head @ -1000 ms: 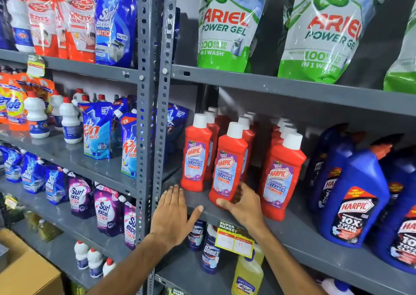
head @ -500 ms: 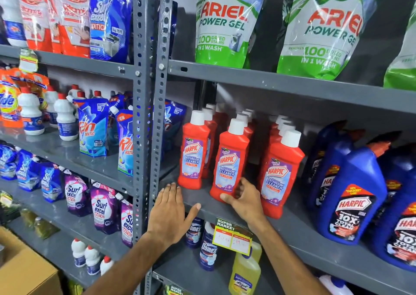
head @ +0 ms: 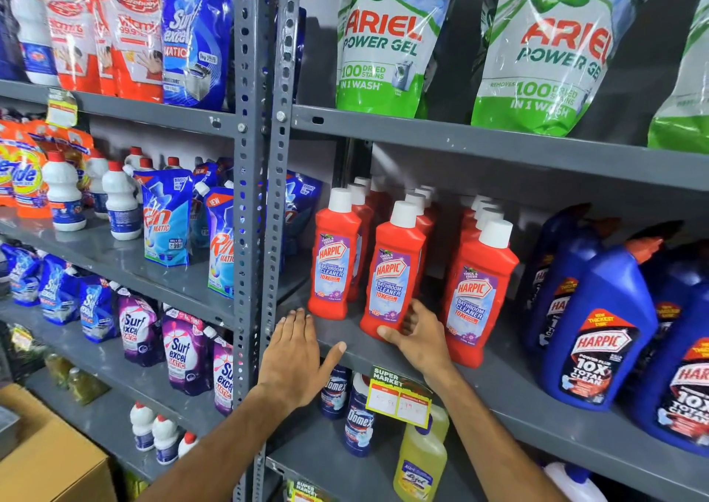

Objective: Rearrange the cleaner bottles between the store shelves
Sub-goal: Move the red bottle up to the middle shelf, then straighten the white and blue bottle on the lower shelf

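Hazard entry: right hand (head: 416, 333) gripped the base of the front middle red bathroom-cleaner bottle (head: 393, 271), upright near the front edge of the grey shelf (head: 518, 394). Left hand (head: 293, 352) lay flat and spread on the shelf lip, holding nothing. Low grip on a tall bottle risked tipping it against the neighbouring red bottle (head: 477, 294), close beside, or off the edge.
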